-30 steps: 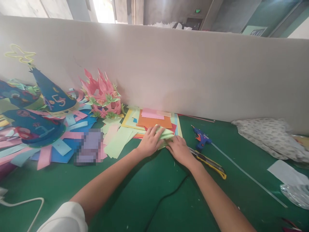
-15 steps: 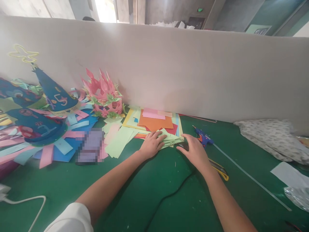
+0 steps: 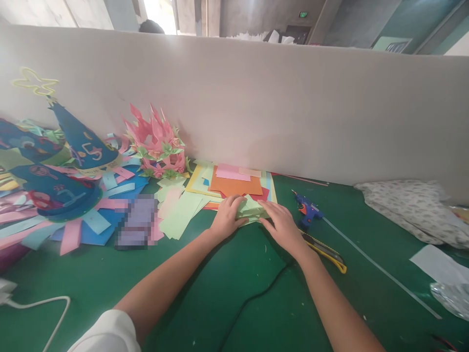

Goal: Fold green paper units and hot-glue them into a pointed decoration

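A small pile of folded light green paper pieces [image 3: 253, 209] lies on the green table [image 3: 227, 288], in front of a stack of coloured paper sheets [image 3: 234, 183]. My left hand [image 3: 227, 216] curls its fingers round the pile's left side. My right hand [image 3: 281, 225] presses against the pile's right side with fingers together. Both hands squeeze the pile between them.
A blue glue gun [image 3: 307, 209] and a yellow utility knife [image 3: 326, 251] lie right of my right hand. A black cable [image 3: 252, 298] runs toward me. Blue paper cone hats [image 3: 78, 139], a pink paper crown [image 3: 156, 142] and paper strips fill the left. Patterned cloth [image 3: 406, 208] lies right. A beige partition [image 3: 278, 102] stands behind.
My right hand moved out to the right half a second ago, then came back left against the green pile. My left hand stayed on the pile and curled tighter.
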Action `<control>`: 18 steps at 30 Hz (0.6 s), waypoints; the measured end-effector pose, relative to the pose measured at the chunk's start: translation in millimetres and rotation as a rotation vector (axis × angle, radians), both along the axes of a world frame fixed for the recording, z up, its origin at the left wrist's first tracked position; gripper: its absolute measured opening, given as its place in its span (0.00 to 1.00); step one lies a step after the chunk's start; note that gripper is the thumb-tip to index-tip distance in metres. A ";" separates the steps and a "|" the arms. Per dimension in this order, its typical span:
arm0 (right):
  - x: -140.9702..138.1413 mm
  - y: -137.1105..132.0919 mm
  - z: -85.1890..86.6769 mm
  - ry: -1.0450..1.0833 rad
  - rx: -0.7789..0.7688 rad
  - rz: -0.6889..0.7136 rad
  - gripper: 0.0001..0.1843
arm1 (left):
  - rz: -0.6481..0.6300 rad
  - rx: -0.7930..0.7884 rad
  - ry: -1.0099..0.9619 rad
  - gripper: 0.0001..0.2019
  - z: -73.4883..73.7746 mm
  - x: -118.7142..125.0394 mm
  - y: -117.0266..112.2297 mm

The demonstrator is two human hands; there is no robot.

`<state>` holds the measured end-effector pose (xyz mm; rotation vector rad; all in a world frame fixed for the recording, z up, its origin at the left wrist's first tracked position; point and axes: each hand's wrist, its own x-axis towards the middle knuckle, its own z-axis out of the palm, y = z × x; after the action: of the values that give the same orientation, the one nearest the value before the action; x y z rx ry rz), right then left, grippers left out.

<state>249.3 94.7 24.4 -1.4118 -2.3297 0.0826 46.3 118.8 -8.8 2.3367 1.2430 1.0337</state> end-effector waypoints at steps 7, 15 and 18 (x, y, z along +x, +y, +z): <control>-8.0 2.9 -1.7 0.083 0.000 -0.069 0.26 | 0.038 -0.026 -0.172 0.32 -2.5 -3.2 3.9; -6.1 4.1 -9.6 -0.006 0.054 -0.040 0.16 | 0.028 -0.162 -0.303 0.34 3.9 -15.4 7.5; -6.6 3.3 -8.0 -0.006 0.057 -0.049 0.17 | -0.012 -0.155 -0.272 0.39 6.5 -20.0 6.3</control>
<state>242.8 98.1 16.3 -1.4418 -2.2819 -0.0020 26.4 125.2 -2.3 2.0079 1.1577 1.1614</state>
